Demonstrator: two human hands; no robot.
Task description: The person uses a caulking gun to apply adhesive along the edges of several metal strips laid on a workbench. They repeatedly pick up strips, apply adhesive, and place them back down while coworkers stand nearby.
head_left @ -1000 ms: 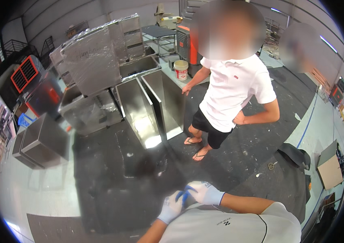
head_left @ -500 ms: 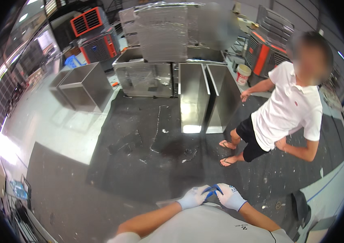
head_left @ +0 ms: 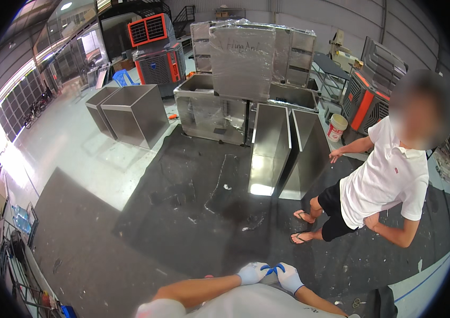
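"While I watch remotely, what do the fingers (head_left: 265,267) hold?"
"I can't tell; my left hand (head_left: 253,273) and right hand (head_left: 289,277) meet, curled narrow. White-blue gloves (head_left: 287,272) cover the fingers; a hard tug could twist them."

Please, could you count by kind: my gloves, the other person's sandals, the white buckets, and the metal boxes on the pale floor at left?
Gloves: 2
Sandals: 2
White bucket: 1
Metal boxes: 2
Total: 7
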